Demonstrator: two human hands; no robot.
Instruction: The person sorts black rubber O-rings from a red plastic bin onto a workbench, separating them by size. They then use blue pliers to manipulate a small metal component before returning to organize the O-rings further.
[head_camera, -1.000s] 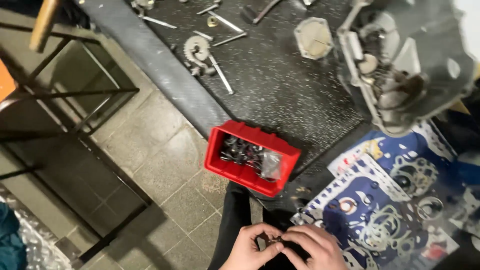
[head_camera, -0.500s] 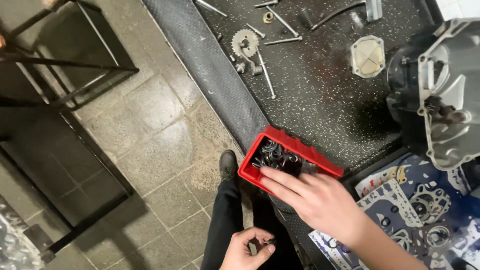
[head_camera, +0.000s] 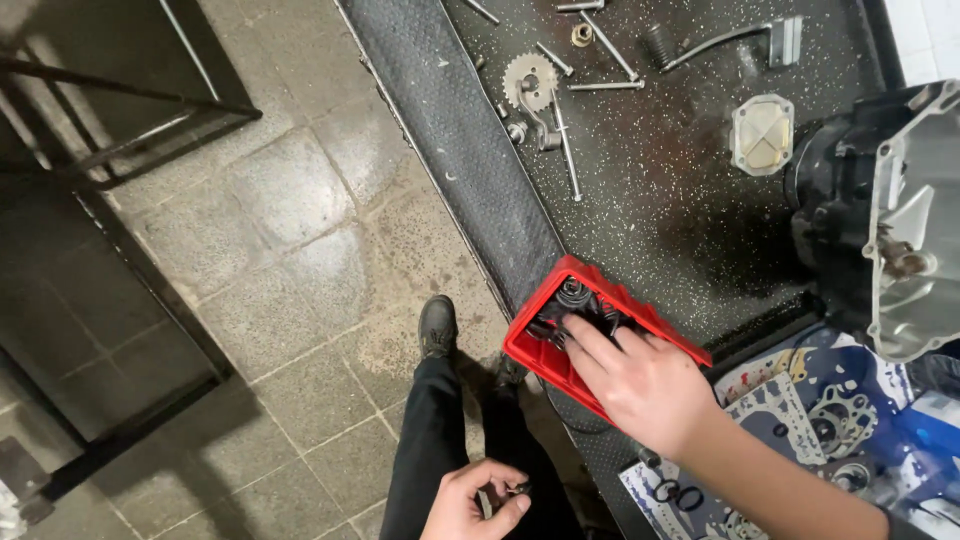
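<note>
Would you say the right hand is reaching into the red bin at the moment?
Yes, the right hand has its fingers down inside the red bin among the dark small parts.

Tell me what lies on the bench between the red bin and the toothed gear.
In the head view, only bare speckled black mat lies between the red bin and the toothed gear; a long thin rod runs beside the stretch, on its right.

The black speckled table (head_camera: 690, 200) carries a red plastic bin (head_camera: 560, 350) (at its edge), a toothed steel sprocket (head_camera: 530, 78), long bolts (head_camera: 565, 150) and a grey engine casing (head_camera: 890, 220).
</note>
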